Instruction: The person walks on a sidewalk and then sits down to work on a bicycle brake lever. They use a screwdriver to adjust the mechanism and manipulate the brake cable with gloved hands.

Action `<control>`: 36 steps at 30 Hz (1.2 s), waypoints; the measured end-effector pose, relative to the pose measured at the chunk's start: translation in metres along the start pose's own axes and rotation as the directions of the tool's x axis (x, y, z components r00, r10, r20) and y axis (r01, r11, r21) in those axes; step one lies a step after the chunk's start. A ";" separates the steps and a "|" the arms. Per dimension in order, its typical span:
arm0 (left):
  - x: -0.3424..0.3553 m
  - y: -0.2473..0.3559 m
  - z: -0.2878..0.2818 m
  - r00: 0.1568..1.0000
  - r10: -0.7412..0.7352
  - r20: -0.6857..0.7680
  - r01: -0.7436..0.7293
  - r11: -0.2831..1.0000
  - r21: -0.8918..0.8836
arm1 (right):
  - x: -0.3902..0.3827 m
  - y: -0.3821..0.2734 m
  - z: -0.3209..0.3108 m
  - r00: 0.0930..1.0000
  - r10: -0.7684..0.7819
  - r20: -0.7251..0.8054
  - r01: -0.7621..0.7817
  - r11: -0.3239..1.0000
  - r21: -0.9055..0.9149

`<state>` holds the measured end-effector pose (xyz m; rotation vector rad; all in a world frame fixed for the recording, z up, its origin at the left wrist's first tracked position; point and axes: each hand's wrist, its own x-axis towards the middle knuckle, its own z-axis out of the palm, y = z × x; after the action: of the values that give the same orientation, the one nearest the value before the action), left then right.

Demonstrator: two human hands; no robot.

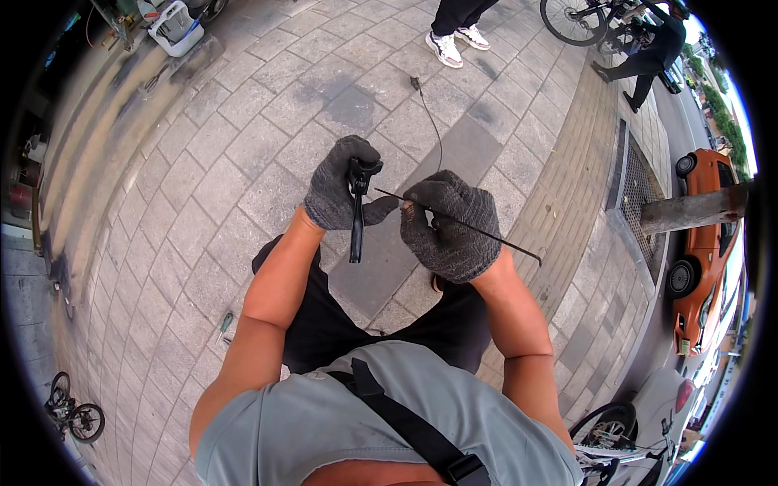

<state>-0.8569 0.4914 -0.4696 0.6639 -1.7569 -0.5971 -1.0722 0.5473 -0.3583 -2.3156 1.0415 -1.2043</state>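
My left hand, in a dark grey knit glove, grips a black lever part resembling a brake lever, its long arm pointing toward me. My gloved right hand is closed on a long thin black rod with a bent outer end. The rod's inner end lies just right of the lever, near my left thumb; whether they touch I cannot tell. A thin black cable with a small dark piece at its far end runs across the paving behind my right hand, which hides where it leads.
Screwdriver on paving at lower left. Standing person's white shoes at top; another person by a bicycle. Tree trunk, grate and orange car at right; bikes lower left, lower right; white container top left.
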 end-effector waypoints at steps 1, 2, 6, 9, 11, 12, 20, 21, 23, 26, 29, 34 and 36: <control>-0.002 -0.002 0.001 1.000 -0.024 0.004 0.025 0.999 -0.025 | 0.000 0.001 0.000 1.000 -0.004 -0.004 0.004 1.000 0.010; -0.003 -0.003 0.001 0.999 -0.048 0.008 0.048 0.997 -0.053 | 0.000 0.001 0.001 1.000 -0.008 -0.008 0.009 1.000 0.017; -0.002 -0.006 0.003 0.999 -0.038 0.005 0.038 0.997 -0.074 | -0.001 0.004 0.002 1.000 -0.006 -0.007 0.006 1.000 0.023; -0.003 -0.010 0.005 0.999 -0.031 -0.009 0.030 0.996 -0.082 | -0.001 0.005 0.002 1.000 0.011 0.000 -0.011 1.000 0.015; -0.002 -0.010 0.005 1.000 0.018 -0.024 -0.019 0.999 -0.046 | -0.001 0.005 0.001 1.000 0.013 -0.002 -0.013 1.000 0.007; -0.002 -0.010 0.006 0.999 0.043 -0.030 -0.044 0.999 -0.027 | -0.001 0.004 0.001 1.000 0.025 -0.001 -0.025 1.000 0.013; 0.003 -0.002 0.007 1.000 -0.011 -0.015 0.010 0.998 -0.055 | -0.003 0.005 0.001 0.998 0.065 0.001 -0.065 0.997 0.029; 0.005 0.000 0.008 0.999 -0.018 -0.028 0.016 0.999 -0.048 | -0.003 0.005 0.002 0.997 0.072 -0.001 -0.072 0.997 0.035; 0.006 0.000 0.008 0.999 -0.029 -0.015 0.029 0.999 -0.022 | -0.002 0.006 0.002 0.996 0.086 -0.004 -0.086 0.995 0.043; 0.004 -0.004 0.008 0.997 -0.069 0.037 0.070 0.997 -0.025 | -0.004 0.009 0.005 0.996 0.087 -0.035 -0.086 0.996 0.023; 0.001 -0.006 0.009 0.991 -0.105 0.083 0.107 0.994 -0.024 | -0.004 0.007 0.006 0.992 0.123 -0.039 -0.124 0.992 -0.019; -0.003 -0.015 0.019 0.994 -0.102 0.025 0.105 0.988 -0.117 | -0.008 0.009 0.003 0.988 0.155 -0.013 -0.154 0.987 0.039; -0.005 -0.015 0.020 0.985 -0.171 0.001 0.170 0.982 -0.087 | -0.017 0.008 0.000 0.971 0.239 -0.024 -0.228 0.947 0.226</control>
<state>-0.8729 0.4853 -0.4882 0.7598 -1.6687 -0.7837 -1.0827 0.5543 -0.3728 -1.9418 1.1020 -1.2219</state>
